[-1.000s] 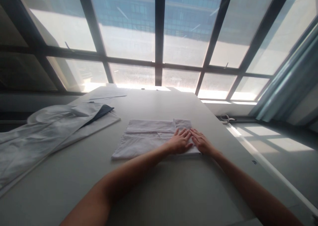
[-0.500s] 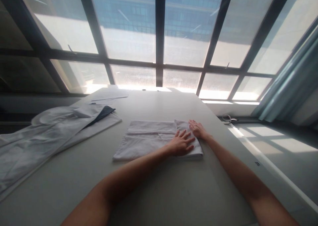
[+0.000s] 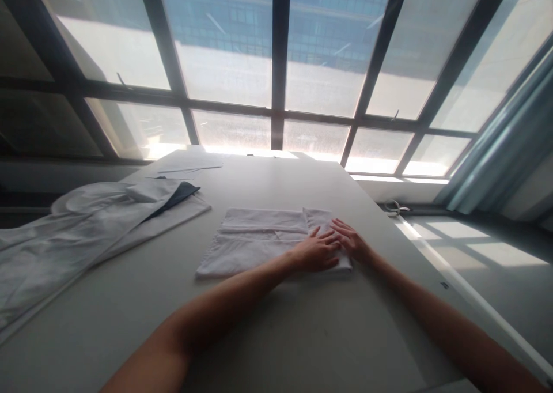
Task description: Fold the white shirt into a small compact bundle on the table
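A folded white cloth (image 3: 248, 253), perhaps a garment, lies flat on the white table (image 3: 276, 335). Its right end is turned over in a short flap. My left hand (image 3: 316, 251) rests palm down on this flap with the fingers spread. Just to its right, my right hand (image 3: 351, 241) lies flat across the cloth's right edge, fingers stretched toward the left. The fingertips of both hands nearly meet, and I cannot tell whether they touch. Part of the flap is hidden beneath the hands.
A larger heap of white fabric (image 3: 99, 226) with a dark blue patch (image 3: 178, 198) lies on the left of the table. Behind it are paper sheets (image 3: 190, 165). Tall windows (image 3: 228, 76) stand beyond the far edge, and a curtain (image 3: 496, 151) hangs at right.
My right hand has slid from the cloth's upper right corner down along its right edge, closer to my left hand. My left hand has stayed nearly in place, its fingers slightly less spread.
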### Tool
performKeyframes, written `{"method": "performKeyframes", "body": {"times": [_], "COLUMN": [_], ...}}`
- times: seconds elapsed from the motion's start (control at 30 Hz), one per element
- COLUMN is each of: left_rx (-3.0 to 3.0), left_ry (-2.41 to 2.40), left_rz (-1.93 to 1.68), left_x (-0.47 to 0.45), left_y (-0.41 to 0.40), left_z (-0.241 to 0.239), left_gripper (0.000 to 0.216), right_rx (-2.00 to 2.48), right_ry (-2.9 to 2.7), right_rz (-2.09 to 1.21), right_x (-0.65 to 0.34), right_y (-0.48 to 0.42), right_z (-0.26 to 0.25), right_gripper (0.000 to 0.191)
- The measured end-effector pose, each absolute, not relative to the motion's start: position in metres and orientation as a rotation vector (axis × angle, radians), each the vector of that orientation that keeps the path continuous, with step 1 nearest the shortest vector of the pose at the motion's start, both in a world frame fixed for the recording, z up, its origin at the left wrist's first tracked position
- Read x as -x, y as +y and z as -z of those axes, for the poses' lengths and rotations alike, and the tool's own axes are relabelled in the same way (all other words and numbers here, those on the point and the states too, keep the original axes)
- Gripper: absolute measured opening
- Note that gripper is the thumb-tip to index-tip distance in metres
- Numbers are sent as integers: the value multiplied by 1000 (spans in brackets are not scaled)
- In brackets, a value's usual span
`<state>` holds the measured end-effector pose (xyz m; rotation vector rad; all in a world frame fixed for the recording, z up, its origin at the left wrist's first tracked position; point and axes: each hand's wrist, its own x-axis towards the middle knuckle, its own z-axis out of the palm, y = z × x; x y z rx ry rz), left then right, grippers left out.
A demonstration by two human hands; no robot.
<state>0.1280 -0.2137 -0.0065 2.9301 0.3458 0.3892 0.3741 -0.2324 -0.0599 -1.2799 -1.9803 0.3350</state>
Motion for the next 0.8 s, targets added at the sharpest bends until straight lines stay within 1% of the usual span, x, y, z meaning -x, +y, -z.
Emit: {"method": "performKeyframes", "body": {"times": [0.07,0.17,0.23,0.57,0.6,0.73,0.8], "left_rx": [-2877,-2829,-2828,-2858,-2849,-2850,-2873], "left_ry": [284,284,297,315,307,276,263], "left_rz": [-395,-359,-336,-301,-281,-186,-165], "left_x": [-129,-130,-130,-132,-132,-130,-128], "left_y": [-215,-214,-213,-211,-210,-207,-206], "left_z": [7,8,8,4,4,6,7], "left_gripper": [53,55,54,50,53,78,82], "right_rx": [1213,1199,1224,1310,1316,1341,1355], "right_ry": [-2094,-2229,-2270,-2219,-2218,-2227,-2254], "right_rz": [-361,-348,-326,-314,-308,-310,-341], "right_x": [-373,-370,-368,-359,-358,-354,-355], "right_y": [-266,-305,-318,-317,-317,-317,-317], "right_z": [55,45,40,41,42,45,44], "right_gripper": [53,66,72,75,76,83,85]}}
